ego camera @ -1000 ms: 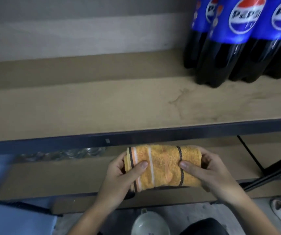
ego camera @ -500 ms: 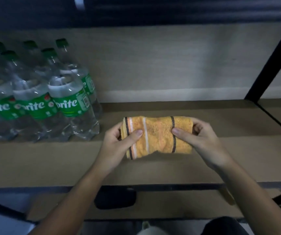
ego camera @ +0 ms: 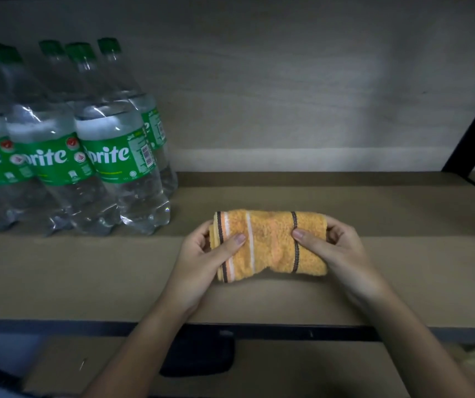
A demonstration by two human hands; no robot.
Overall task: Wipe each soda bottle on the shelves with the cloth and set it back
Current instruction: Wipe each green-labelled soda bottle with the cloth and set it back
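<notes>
Sprite bottles [ego camera: 121, 156] stand packed shoulder to shoulder at the left end of a brown shelf [ego camera: 259, 297], green caps up, the nearest row touching and a second row close behind; how many stand farther back or off the left edge cannot be told in the dim light. To their right, well clear of the bottles, a folded orange cloth [ego camera: 270, 244] with dark and white stripes is held over the bare board. The left hand [ego camera: 204, 254] grips the cloth's left end, thumb pressed across its front; the right hand [ego camera: 336, 248] pinches the right end the same way. No bottle is in hand yet. With the pack this tight, pulling one out by the neck could tip a neighbour and topple the row. The smooth, clear plastic may slip in a one-handed hold while the other wipes. A black upright [ego camera: 471, 130] frames the far right.
</notes>
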